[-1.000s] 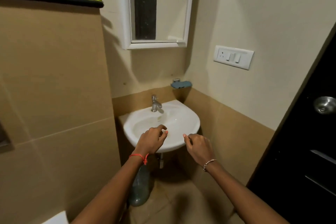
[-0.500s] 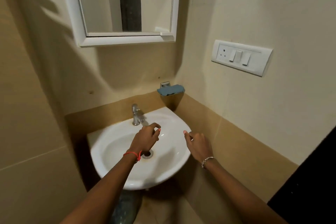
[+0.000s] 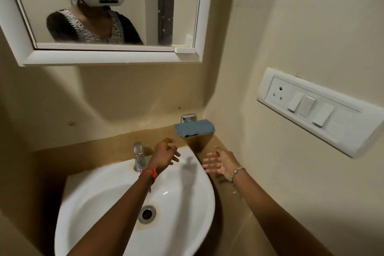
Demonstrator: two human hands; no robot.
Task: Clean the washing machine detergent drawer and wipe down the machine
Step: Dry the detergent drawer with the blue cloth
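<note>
A white wall-hung sink [image 3: 93,197] fills the lower middle, with a chrome tap [image 3: 138,156] at its back rim and a drain [image 3: 147,213] in the bowl. My left hand [image 3: 165,155] hovers over the back of the bowl just right of the tap, fingers spread and holding nothing. My right hand [image 3: 218,161] is past the sink's right rim, palm turned inward, fingers spread and wet-looking, empty. A blue sponge [image 3: 194,128] lies on a metal wall holder just beyond both hands. No washing machine or detergent drawer is in view.
A white-framed mirror cabinet [image 3: 112,56] hangs above the sink and reflects a person wearing a headset. A white switch and socket plate [image 3: 318,108] is on the right wall. Beige walls close in on the left, back and right.
I have stepped closer, so the sink sits lower and larger. Both hands moved forward toward the tap and sponge, and their curled fingers have spread out.
</note>
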